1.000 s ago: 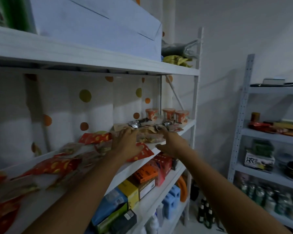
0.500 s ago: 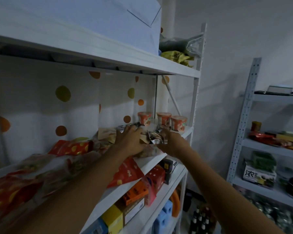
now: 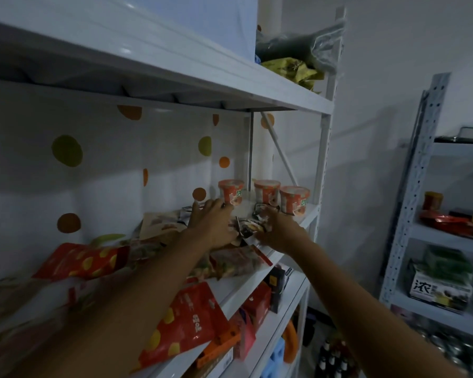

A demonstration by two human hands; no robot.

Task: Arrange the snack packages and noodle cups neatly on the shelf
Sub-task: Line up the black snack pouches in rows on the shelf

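Noodle cups (image 3: 266, 192), three orange ones, stood upright in a row on the white shelf (image 3: 231, 286).

Just left of the cups, the left hand (image 3: 212, 225) lay palm down on a heap of snack packets. Its fingers were spread wide and straight, and the fingertips almost reached the leftmost cup.

Just in front of the cups, the right hand (image 3: 280, 231) curled its fingers over a crinkled dark-and-silver packet (image 3: 247, 228), with the thumb at the packet's near edge. The packet sat between the two hands and touched both.

A second crumpled dark packet (image 3: 261, 209) lay against the foot of the middle cup, under the right fingertips.

Left of the cups, beyond the left hand, beige packets (image 3: 161, 225) lay overlapping. Nearer the camera than the cups, under the left wrist, clear packets (image 3: 236, 261) with reddish contents lay flat, reaching the shelf's front edge.

Well to the left of the cups, a red bag with yellow spots (image 3: 85, 260) lay on its side. A red pouch (image 3: 190, 320) hung over the shelf's front edge, well below and left of the cups.

Under the cups, orange and red boxes (image 3: 257, 301) stood on the next board down.
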